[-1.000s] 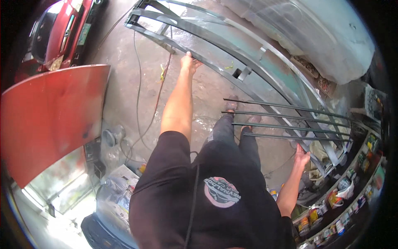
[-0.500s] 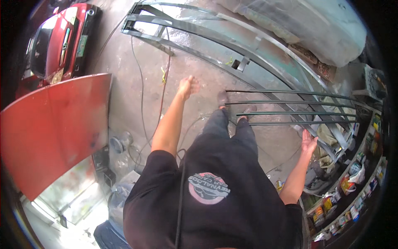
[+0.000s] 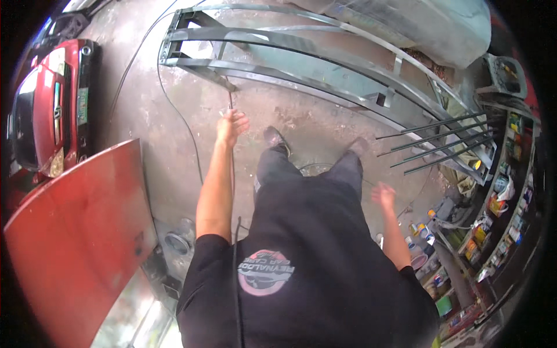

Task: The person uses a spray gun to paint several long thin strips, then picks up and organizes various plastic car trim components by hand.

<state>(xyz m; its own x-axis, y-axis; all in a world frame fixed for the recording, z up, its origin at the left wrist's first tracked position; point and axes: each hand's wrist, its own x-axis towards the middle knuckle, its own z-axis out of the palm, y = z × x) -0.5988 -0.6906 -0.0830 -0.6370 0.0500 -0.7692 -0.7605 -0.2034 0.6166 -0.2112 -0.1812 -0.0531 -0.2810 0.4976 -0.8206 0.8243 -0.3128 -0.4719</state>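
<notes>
My left hand (image 3: pixel 233 125) hangs over the floor with its fingers apart and nothing in it. Just below it in the picture runs a thin reddish hose (image 3: pixel 233 165), which passes behind the hand; I see no grip on it. My right hand (image 3: pixel 383 196) is slightly blurred by motion, its fingers loosely spread and holding nothing. Several thin black rods (image 3: pixel 429 143) lie side by side across the right end of a long metal frame (image 3: pixel 313 49), their near ends sticking out toward me. Neither hand touches the rods or the frame.
A red panel (image 3: pixel 81 238) stands at the left, with a red car (image 3: pixel 61 110) beyond it. Shelves (image 3: pixel 493 232) of cans and bottles line the right. A dark cable (image 3: pixel 174 110) trails over the floor (image 3: pixel 191 93). A covered bulky thing (image 3: pixel 429 29) stands at the far right.
My right hand has come away from beside the rods, toward my body. The rods now lie slanted and farther onto the frame. My view has turned, and my feet stand wider apart.
</notes>
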